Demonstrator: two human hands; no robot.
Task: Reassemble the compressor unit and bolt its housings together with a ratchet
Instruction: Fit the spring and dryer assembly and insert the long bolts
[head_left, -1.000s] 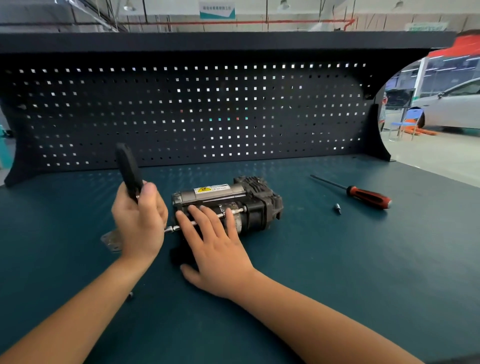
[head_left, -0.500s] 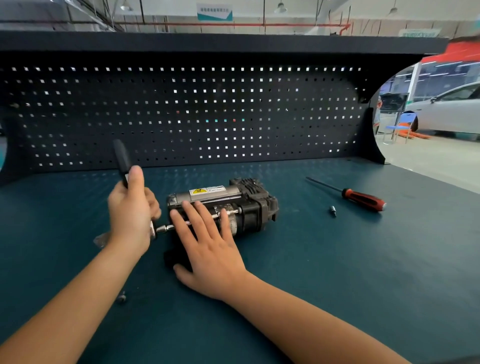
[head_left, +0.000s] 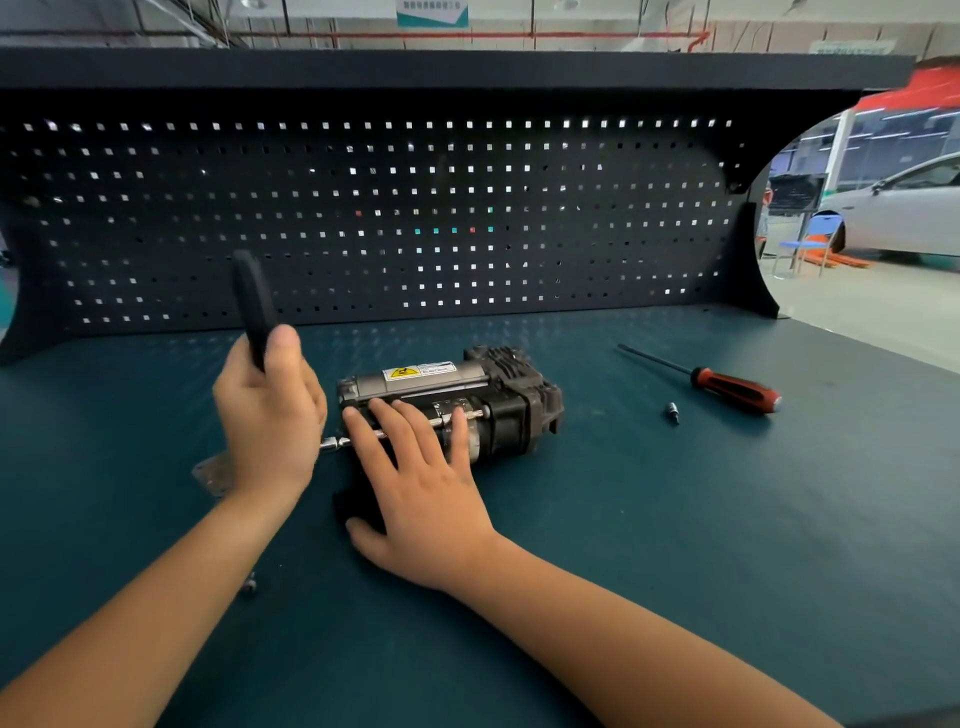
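Well, through the head camera I see the compressor (head_left: 467, 395) lying on its side mid-bench. The left hand (head_left: 270, 410) is curled round the black ratchet (head_left: 252, 306) handle, which stands upright and blurred; its head is hidden behind that hand (only a shiny extension shows, reaching the compressor's end). The right hand (head_left: 421, 483) rests flat on the compressor, fingers straight and spread, covering its near side. A metal plate (head_left: 210, 473) peeks out beside the left wrist. The bench (head_left: 675, 545) is teal, with a screwdriver (head_left: 727, 387) and small socket (head_left: 672, 413) to the right, a pegboard (head_left: 363, 223) behind and a car (head_left: 909, 208) beyond.
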